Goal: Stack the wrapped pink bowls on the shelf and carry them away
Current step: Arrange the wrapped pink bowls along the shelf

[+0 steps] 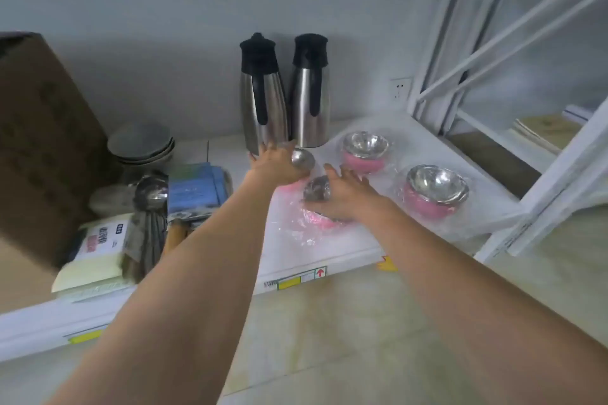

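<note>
Several pink bowls with steel insides, each wrapped in clear film, sit on the white shelf (355,253). One wrapped bowl (363,154) stands at the back and another wrapped bowl (434,191) at the right. My right hand (345,199) lies over the near wrapped bowl (316,212), with its palm on the rim and its thumb raised. My left hand (274,164) stretches flat, fingers out, over a further steel-lined bowl (303,158) that is mostly hidden under it. The frame is blurred, so its grip is unclear.
Two steel thermos jugs (286,92) stand just behind my hands, against the wall. Left of them are stacked grey bowls (141,143), a blue packet (194,189), ladles (149,207) and a cardboard box (42,141). A white rack frame (493,43) rises at the right.
</note>
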